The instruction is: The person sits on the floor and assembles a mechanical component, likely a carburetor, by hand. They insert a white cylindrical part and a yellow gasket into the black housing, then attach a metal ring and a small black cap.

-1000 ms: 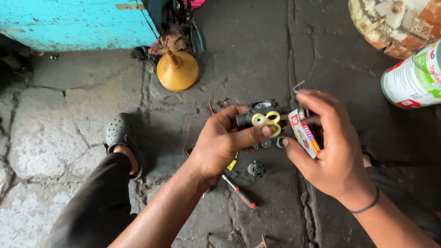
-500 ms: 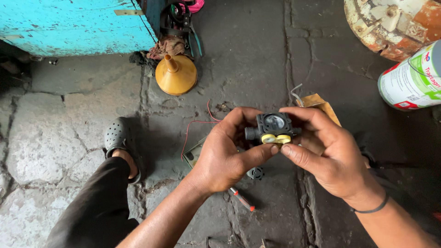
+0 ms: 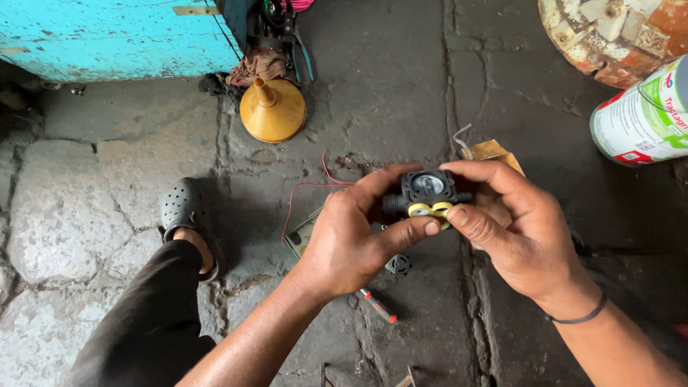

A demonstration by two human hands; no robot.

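Pump housing [image 3: 427, 192], small black plastic block w/ a round grey window on top and two yellow rings on its lower edge, sits centre-right of frame, held up over the stone floor [image 3: 107, 179]. Left hand [image 3: 351, 240] grips it from the left, thumb on the lower edge, fingers curled over the top; right hand [image 3: 512, 229] pinches the right side, thumb by the yellow rings. Looks light and stiff, prob. hard plastic; best held by the body sides, not the stub port or rings. Underside and back are hidden by fingers. Below the hands: a red-handled screwdriver [image 3: 378, 307], a small black part [image 3: 398, 264], both half covered. Orange funnel [image 3: 272, 110] upper centre; white can [image 3: 641, 118] cut off at right edge.
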